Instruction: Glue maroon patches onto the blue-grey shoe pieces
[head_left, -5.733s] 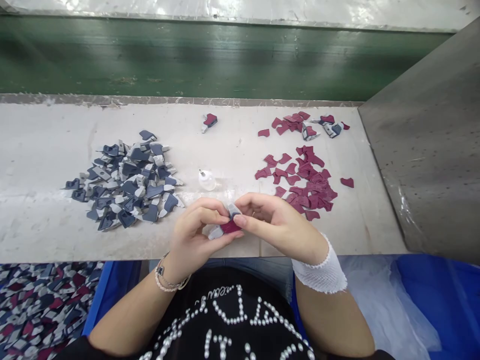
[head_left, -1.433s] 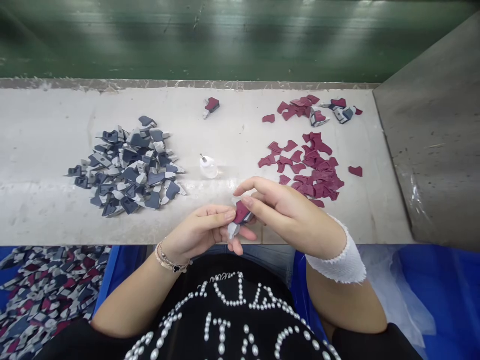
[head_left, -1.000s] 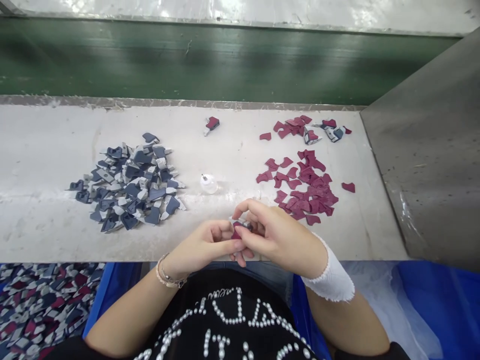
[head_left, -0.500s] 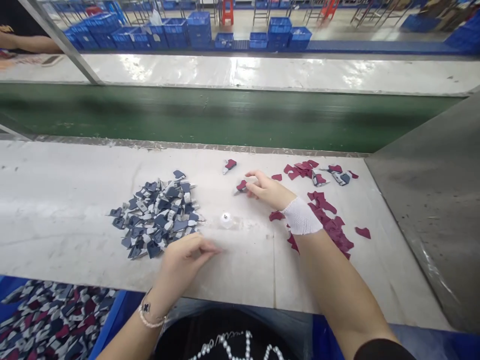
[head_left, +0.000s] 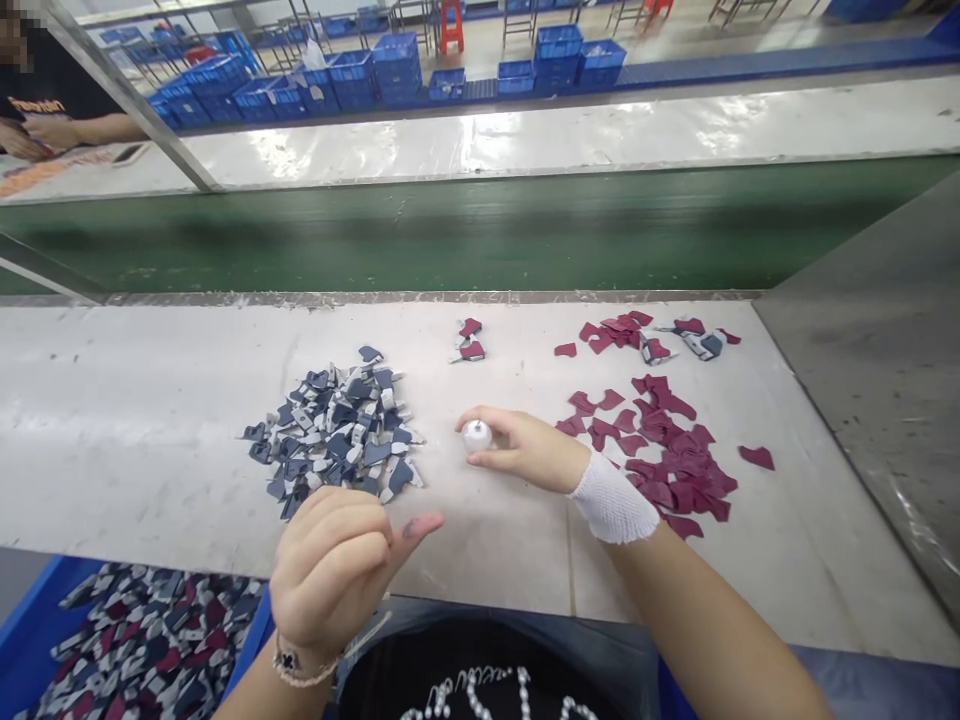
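My right hand, with a white mesh band at the wrist, has its thumb and forefinger around a small round white bottle with a tiny metal tip. My left hand is held above the table's near edge, fingers curled in and thumb stuck out. A dark smudge shows on the thumb, and nothing is visible in that hand. Just beyond it lies a heap of navy and grey-white pieces. Past the bottle lie two small pieces with maroon patches. Maroon cut pieces are spread right of my right hand.
More maroon pieces and a few joined ones lie at the back right. A blue crate of mixed pieces stands below left. A metal panel bounds the right side. Across the green belt, a person sits.
My right hand has let go of a maroon-patched piece beside another one and come back to the white bottle. My left hand has turned, thumb outward. The view has shifted slightly.
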